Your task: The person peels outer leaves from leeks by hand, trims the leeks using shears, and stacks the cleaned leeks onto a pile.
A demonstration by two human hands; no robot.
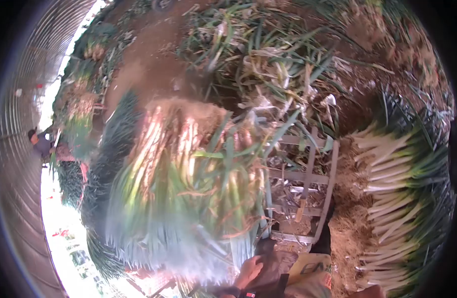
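My left hand (249,271), with a dark band at its wrist, is low in the middle of the head view. It lies against dark cloth by my lap, fingers stretched out and nothing visible in them. Just beyond it stands a large pile of green onions (188,169), with roots at the far end and green leaves toward me; its lower leaves are blurred. A metal rack with crossbars (332,179) is in front of my legs. Printed cloth (310,268) covers my lap. My right hand cannot be made out; a reddish-brown shape (372,292) shows at the bottom edge.
On the right lies a long row of green onions (392,198), white stems and roots toward me. Loose leaves and peelings (268,59) heap on the soil ahead. More bundles (82,109) line the left, where another person (42,144) is near the ribbed wall (19,164).
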